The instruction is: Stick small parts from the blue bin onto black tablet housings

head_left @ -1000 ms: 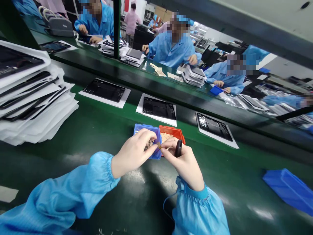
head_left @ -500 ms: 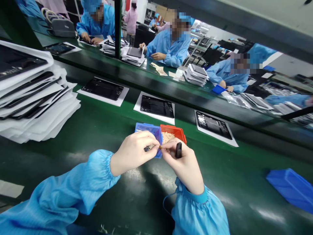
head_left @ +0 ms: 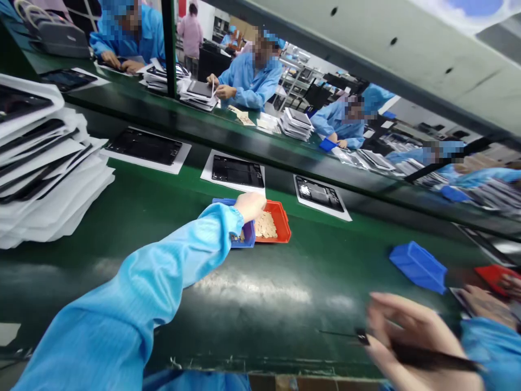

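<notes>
My left hand (head_left: 249, 205) reaches far forward over the small blue tray (head_left: 244, 239), at the near corner of a white sheet carrying a black panel (head_left: 236, 171). Its fingers are curled under and hidden. Beside the blue tray sits a red tray (head_left: 283, 220) holding several tan pieces (head_left: 265, 225). My right hand (head_left: 411, 336) is low at the bottom right, blurred, closed round a thin black tool (head_left: 427, 358) whose tip points left.
Two more black panels on white sheets (head_left: 142, 146) (head_left: 319, 193) lie along the green belt. A tall stack of white sheets (head_left: 44, 168) stands at left. At right are a blue bin (head_left: 419, 266) and another person's hand (head_left: 484, 304) beside a red tray (head_left: 496, 274). Workers sit across the line.
My hands have parted. The left has stretched forward past the trays to the middle panel's sheet. The right has swung down to the bottom right with the black tool. The view has shifted right.
</notes>
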A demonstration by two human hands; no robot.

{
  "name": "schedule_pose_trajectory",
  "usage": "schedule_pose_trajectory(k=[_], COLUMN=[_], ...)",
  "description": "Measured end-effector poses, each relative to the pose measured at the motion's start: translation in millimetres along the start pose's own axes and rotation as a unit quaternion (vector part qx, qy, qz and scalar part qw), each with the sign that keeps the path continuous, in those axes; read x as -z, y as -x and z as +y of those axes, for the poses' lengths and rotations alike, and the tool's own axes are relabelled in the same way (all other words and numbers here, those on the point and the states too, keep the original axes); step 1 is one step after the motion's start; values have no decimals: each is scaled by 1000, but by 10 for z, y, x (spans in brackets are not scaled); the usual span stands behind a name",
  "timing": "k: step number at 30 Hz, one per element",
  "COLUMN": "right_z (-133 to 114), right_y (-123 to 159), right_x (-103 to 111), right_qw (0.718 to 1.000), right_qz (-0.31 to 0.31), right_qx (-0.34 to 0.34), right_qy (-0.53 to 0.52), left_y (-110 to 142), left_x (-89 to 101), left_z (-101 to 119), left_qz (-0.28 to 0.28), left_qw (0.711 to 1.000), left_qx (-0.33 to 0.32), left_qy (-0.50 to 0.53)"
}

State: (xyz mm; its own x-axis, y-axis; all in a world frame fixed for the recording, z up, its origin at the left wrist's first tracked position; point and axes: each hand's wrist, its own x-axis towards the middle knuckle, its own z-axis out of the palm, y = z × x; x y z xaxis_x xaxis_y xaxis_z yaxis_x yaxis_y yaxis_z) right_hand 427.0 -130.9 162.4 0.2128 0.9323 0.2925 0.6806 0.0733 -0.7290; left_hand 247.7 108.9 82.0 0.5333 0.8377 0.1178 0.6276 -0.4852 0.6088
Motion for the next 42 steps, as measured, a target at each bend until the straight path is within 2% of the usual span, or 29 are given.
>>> schedule_pose_trajectory(k=[2,4,7,9,11,12,14,16,18,20,24,29,34,38,42], right_z=[46,74,55,7,-34,-41,-11,77,196,309,422,378,364,366,330], right_y=[3,-8,-44,-87,-138,-163,-200,-210,-179,-104,86,159,113,89,105], right_x=[-244,-522,-916,-1123,-1279,-1346,-1477,-1631,-1813,-1992,-2213,-2218,-2172,-2173,-2172], right_qw=[999,993,978,966,954,948,939,933,928,929,925,917,950,949,951], right_qz=[-27,-65,-142,-188,-227,-243,-250,-201,-130,-91,-102,-146,-135,-160,-119], right_qx=[16,24,46,63,72,75,80,86,86,51,-50,-116,-89,-74,-84], right_qy=[-44,-93,-145,-168,-183,-190,-222,-286,-338,-356,-362,-352,-268,-261,-272], left_y=[287,679,1266,1545,1709,1757,1818,1865,1917,1972,2040,2024,2006,2008,2011], left_x=[43,113,214,265,297,303,283,208,77,-86,-336,-353,-297,-292,-295], left_z=[62,155,247,217,108,30,-149,-331,-484,-585,-641,-652,-681,-687,-691], left_qz=[-6,-31,-98,-117,-112,-92,-16,83,136,130,88,73,68,58,55], left_qw=[999,995,964,938,932,938,959,970,968,968,969,962,957,955,954], left_qx=[-36,-92,-222,-275,-283,-267,-197,-95,-23,4,43,90,112,113,109], left_qy=[11,31,112,175,197,198,203,209,211,213,228,248,259,269,275])
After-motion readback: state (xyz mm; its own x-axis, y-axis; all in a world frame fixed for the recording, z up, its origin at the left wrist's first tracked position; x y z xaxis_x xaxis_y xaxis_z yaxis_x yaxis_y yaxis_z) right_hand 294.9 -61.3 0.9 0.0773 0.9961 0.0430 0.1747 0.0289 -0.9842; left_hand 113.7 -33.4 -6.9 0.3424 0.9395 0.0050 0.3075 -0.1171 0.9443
